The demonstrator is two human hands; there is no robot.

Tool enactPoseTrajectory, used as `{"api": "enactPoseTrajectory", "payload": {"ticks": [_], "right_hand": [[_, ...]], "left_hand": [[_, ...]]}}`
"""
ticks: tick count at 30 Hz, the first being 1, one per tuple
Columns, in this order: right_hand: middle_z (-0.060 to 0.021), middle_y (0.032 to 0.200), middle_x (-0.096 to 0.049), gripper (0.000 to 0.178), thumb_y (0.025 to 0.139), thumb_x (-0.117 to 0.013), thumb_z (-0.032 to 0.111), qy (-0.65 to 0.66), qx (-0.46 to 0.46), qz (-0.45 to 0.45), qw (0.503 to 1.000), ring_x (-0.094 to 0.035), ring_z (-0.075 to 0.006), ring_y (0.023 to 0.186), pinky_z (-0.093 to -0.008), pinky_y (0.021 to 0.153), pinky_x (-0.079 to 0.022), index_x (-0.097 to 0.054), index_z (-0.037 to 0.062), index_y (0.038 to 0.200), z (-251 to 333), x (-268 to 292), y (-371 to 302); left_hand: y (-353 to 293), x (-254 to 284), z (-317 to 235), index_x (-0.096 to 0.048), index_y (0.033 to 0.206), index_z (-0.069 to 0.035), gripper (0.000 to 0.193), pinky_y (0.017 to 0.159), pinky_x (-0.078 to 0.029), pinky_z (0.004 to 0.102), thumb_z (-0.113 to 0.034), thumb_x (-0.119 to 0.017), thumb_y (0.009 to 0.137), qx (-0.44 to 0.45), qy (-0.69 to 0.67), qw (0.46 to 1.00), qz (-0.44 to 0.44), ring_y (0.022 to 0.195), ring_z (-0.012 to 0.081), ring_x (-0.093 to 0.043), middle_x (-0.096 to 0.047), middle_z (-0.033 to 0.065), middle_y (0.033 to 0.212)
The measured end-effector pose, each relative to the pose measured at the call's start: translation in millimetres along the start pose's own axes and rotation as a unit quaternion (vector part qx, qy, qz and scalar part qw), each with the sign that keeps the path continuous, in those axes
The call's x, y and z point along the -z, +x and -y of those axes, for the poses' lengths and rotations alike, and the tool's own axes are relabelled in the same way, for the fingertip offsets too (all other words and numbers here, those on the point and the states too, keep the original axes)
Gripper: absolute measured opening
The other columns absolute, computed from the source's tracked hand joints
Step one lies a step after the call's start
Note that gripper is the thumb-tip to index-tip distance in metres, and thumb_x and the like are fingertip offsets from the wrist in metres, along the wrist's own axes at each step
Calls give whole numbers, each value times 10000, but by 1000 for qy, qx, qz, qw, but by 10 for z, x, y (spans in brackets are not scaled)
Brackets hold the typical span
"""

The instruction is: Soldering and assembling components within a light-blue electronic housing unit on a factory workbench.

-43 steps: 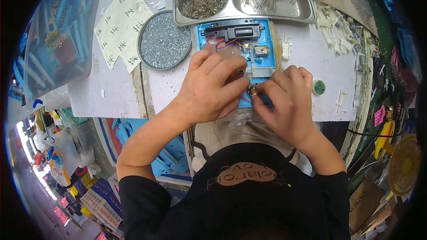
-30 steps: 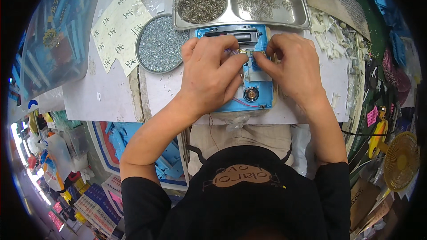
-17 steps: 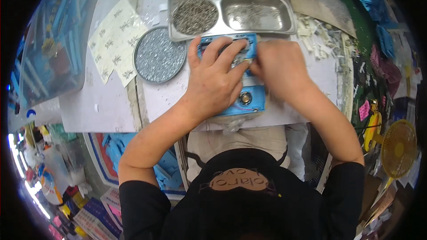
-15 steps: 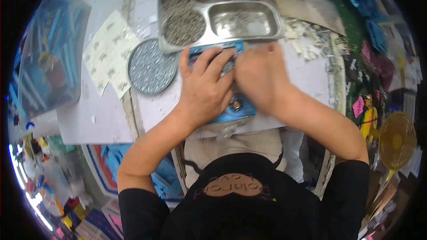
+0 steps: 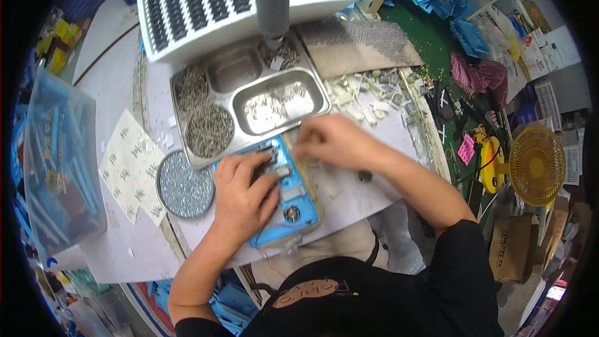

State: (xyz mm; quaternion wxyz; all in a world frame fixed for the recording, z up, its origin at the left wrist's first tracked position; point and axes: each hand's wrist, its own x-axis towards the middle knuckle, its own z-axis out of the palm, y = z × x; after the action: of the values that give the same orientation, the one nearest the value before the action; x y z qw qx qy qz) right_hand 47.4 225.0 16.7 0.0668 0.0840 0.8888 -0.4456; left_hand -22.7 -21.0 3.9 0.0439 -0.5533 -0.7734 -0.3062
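Note:
In front of me a blue plastic panel [image 5: 268,234] lies on the table, tilted to the left. It carries small fittings, a round metal part [image 5: 291,213] near its front end and thin wires. My left hand [image 5: 242,193] grips the panel's left side, its bent fingertips on the panel's face beside a small pale part [image 5: 283,170]. Just off the far right edge is my right hand [image 5: 334,142], fingers curled and smeared by motion. Whether they hold anything is hidden. Right beyond the panel sits a metal compartment tray [image 5: 238,117] with many small metal pieces.
A round dish of small silvery pieces [image 5: 185,185] stands left of the panel, by a patterned paper sheet [image 5: 129,165]. Further left is a clear bin of blue parts [image 5: 65,168]. A grey post [image 5: 272,0] and white foam tray [image 5: 206,9] rise beyond. Pale scraps [image 5: 368,97] lie right.
The view has shifted, showing more of the far side. My right hand has lifted off the panel's face to its far right edge, uncovering the fittings. My left hand stays on the panel.

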Motion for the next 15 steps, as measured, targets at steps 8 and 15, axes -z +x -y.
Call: {"api": "enactPoseTrajectory", "payload": {"ticks": [8, 15], "right_hand": [[-191, 1105, -739, 272, 841, -673, 188, -412, -102, -242, 873, -709, -355, 1032, -474, 847, -570, -732, 37, 1060, -660, 2490, 1068], [-153, 1463, -557, 520, 911, -626, 151, -516, -268, -382, 718, -541, -398, 1317, -535, 921, -561, -551, 109, 1423, -2258, 3448, 1371]], "left_hand": [[261, 39, 205, -656, 933, -82, 292, 790, -476, 427, -55, -810, 686, -34, -22, 999, 31, 915, 309, -572, -635, 100, 1072], [455, 70, 194, -567, 941, -58, 353, 856, -513, 394, -10, -821, 700, 87, -101, 985, 110, 1017, 333, -591, -551, 151, 1148]]}}
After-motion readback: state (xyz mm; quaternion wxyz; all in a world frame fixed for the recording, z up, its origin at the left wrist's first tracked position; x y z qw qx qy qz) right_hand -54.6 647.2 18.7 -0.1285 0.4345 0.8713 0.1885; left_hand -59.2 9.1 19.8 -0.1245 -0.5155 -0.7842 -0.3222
